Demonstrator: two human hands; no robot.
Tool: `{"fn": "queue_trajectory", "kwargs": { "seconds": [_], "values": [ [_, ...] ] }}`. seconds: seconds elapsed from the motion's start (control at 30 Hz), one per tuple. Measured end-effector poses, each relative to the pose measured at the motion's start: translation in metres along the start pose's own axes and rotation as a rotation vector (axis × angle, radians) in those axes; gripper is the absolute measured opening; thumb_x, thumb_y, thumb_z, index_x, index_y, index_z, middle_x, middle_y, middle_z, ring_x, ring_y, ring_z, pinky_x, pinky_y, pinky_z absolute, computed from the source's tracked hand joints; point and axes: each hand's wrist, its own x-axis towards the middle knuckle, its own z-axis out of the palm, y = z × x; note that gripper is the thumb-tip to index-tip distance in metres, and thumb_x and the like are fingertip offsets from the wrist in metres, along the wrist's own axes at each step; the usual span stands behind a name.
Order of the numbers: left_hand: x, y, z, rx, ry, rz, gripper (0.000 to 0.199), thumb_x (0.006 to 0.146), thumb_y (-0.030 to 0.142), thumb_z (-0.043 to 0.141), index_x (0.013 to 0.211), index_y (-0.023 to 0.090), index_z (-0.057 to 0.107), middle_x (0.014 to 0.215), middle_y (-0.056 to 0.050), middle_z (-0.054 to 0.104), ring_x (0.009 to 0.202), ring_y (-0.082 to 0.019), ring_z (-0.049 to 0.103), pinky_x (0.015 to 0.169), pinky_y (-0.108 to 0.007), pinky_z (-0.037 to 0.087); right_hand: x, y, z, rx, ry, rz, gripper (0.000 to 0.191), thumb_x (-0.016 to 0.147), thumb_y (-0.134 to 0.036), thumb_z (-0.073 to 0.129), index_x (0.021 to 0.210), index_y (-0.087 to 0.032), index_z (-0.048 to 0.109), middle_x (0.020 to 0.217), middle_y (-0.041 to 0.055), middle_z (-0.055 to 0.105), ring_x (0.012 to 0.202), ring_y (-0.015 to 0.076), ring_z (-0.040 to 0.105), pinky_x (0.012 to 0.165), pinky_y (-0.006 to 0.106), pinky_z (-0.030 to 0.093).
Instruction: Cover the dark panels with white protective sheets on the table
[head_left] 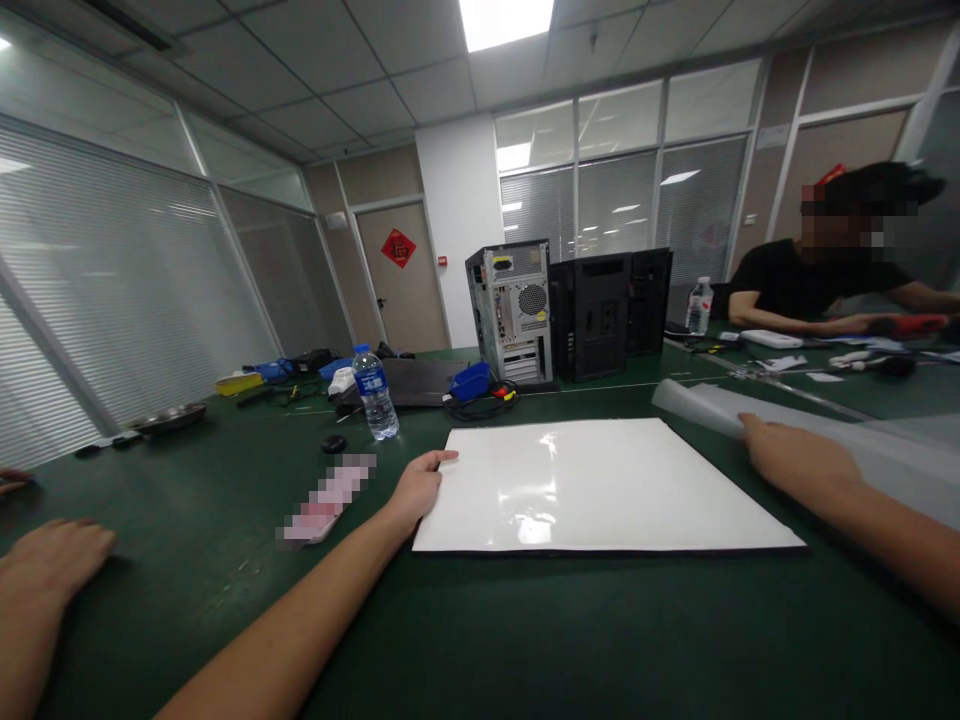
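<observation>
A glossy white sheet [600,490] with a thin dark lower edge lies flat on the green table. My left hand [420,488] grips its left edge, thumb resting on top and the other fingers mostly hidden. Off to the right, my right hand [795,455] is closed on a translucent plastic film [892,450]; its fingertips are partly out of sight. This film is curled at its left end and extends out past the right side of the view. Between the white sheet and the film a strip of green table shows.
Left of the sheet are a phone [326,505], a black round cap [334,443] and a water bottle [375,392]. Behind stand an open computer case [517,310] and black panels [611,310]. Another person's hand [64,560] rests at left; a person [817,270] sits at right.
</observation>
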Motion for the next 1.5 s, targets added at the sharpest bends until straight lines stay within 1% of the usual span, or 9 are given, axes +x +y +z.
{"fn": "queue_trajectory", "kwargs": {
  "seconds": [0.17,0.3,0.43,0.6,0.7,0.87,0.97,1.33,1.5],
  "values": [
    [-0.002,0.005,0.003,0.080,0.037,-0.052,0.054,0.067,-0.007,0.049,0.114,0.009,0.072,0.084,-0.008,0.077,0.057,-0.016,0.068,0.055,-0.024,0.052,-0.010,-0.014,-0.023,-0.038,0.102,-0.003,0.058,0.099,-0.043,0.019,0.152,-0.023,0.034,0.129,0.0202,0.061,0.106,0.0389,0.063,0.081,0.051,0.049],
    [-0.003,0.006,0.003,0.092,0.050,-0.055,0.054,0.069,-0.008,0.047,0.115,0.006,0.072,0.083,-0.009,0.077,0.055,-0.014,0.066,0.055,-0.023,0.051,-0.022,-0.047,-0.032,0.062,0.183,-0.217,0.060,0.100,-0.051,0.020,0.153,-0.026,0.032,0.135,0.0152,0.059,0.111,0.0359,0.062,0.085,0.048,0.050],
    [-0.003,0.005,0.002,0.099,0.056,-0.049,0.052,0.071,-0.007,0.049,0.116,0.007,0.072,0.090,-0.010,0.078,0.059,-0.014,0.068,0.058,-0.022,0.052,-0.040,-0.086,-0.034,0.339,-0.037,-0.534,0.059,0.100,-0.055,0.029,0.152,-0.028,0.036,0.144,0.0074,0.053,0.122,0.0291,0.057,0.104,0.046,0.043],
    [-0.004,0.006,0.002,0.120,0.054,-0.035,0.048,0.071,-0.006,0.053,0.112,0.007,0.074,0.092,-0.010,0.078,0.062,-0.014,0.068,0.061,-0.023,0.053,-0.062,-0.118,-0.043,0.547,-0.337,-0.622,0.056,0.094,-0.060,0.043,0.143,-0.032,0.052,0.140,0.0047,0.057,0.111,0.0250,0.062,0.092,0.042,0.052],
    [-0.004,0.008,0.002,0.136,0.055,-0.031,0.047,0.074,-0.006,0.051,0.112,0.007,0.074,0.093,-0.011,0.078,0.061,-0.014,0.068,0.060,-0.022,0.053,-0.059,-0.113,-0.040,0.562,-0.326,-0.610,0.054,0.093,-0.060,0.044,0.137,-0.032,0.058,0.140,0.0039,0.057,0.111,0.0249,0.062,0.090,0.042,0.054],
    [-0.007,0.010,0.003,0.151,0.061,-0.029,0.048,0.076,-0.008,0.049,0.114,0.007,0.073,0.094,-0.009,0.078,0.062,-0.013,0.067,0.059,-0.021,0.052,-0.033,-0.075,-0.013,0.283,-0.056,-0.469,0.062,0.093,-0.062,0.041,0.139,-0.025,0.057,0.138,0.0085,0.058,0.125,0.0310,0.054,0.107,0.053,0.041],
    [-0.007,0.011,0.003,0.154,0.060,-0.035,0.050,0.077,-0.008,0.047,0.117,0.008,0.072,0.092,-0.008,0.078,0.061,-0.012,0.067,0.057,-0.020,0.050,-0.025,-0.062,-0.001,0.185,-0.063,-0.502,0.065,0.093,-0.064,0.038,0.136,-0.020,0.060,0.138,0.0108,0.058,0.126,0.0320,0.053,0.108,0.054,0.040],
    [0.003,0.001,-0.001,0.151,0.069,-0.006,0.052,0.069,-0.006,0.051,0.113,0.008,0.073,0.099,-0.010,0.077,0.066,-0.014,0.069,0.064,-0.022,0.052,-0.050,-0.096,-0.018,0.358,-0.231,-0.657,0.059,0.094,-0.062,0.040,0.142,-0.030,0.053,0.147,0.0029,0.050,0.133,0.0272,0.047,0.113,0.049,0.039],
    [0.007,-0.003,-0.004,0.145,0.065,0.005,0.053,0.068,-0.004,0.053,0.116,0.009,0.072,0.106,-0.011,0.076,0.073,-0.016,0.070,0.069,-0.023,0.052,-0.051,-0.099,-0.023,0.324,-0.130,-0.609,0.056,0.094,-0.061,0.042,0.135,-0.026,0.060,0.136,0.0054,0.060,0.123,0.0279,0.056,0.106,0.050,0.044]
  ]
}}
